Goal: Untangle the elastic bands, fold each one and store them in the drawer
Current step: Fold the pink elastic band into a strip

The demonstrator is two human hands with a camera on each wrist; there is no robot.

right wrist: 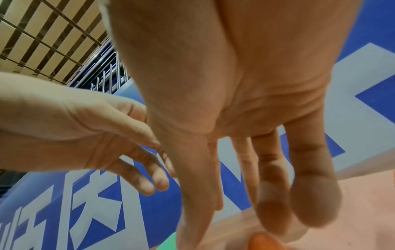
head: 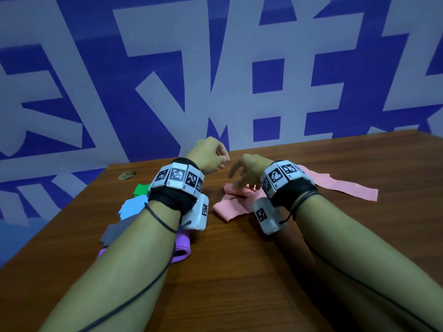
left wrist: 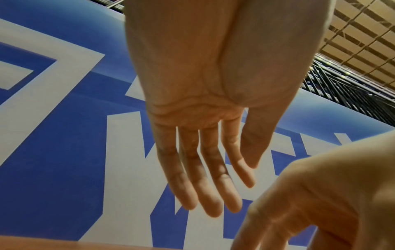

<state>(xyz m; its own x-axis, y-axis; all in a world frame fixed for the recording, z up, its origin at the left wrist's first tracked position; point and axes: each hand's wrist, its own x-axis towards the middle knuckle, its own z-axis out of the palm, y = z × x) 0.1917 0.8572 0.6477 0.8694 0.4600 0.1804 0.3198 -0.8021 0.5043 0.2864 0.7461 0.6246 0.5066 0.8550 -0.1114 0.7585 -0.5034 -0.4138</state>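
A pink elastic band (head: 227, 208) lies on the wooden table (head: 239, 271), partly folded at its near end, with its tail (head: 347, 189) running off to the right. My right hand (head: 239, 185) hangs over the fold, its fingers (right wrist: 271, 194) straight and pointing down at the pink band (right wrist: 363, 211); I cannot tell whether they touch it. My left hand (head: 223, 160) is raised just left of it and holds nothing, its fingers (left wrist: 205, 186) straight in the left wrist view. No drawer is in view.
Folded bands lie in a row at the table's left edge: green (head: 141, 189), light blue (head: 131, 208), grey (head: 117, 232) and purple (head: 182, 245), partly under my left forearm. A small round brass disc (head: 127, 174) sits at the far left corner. A blue-and-white wall stands behind.
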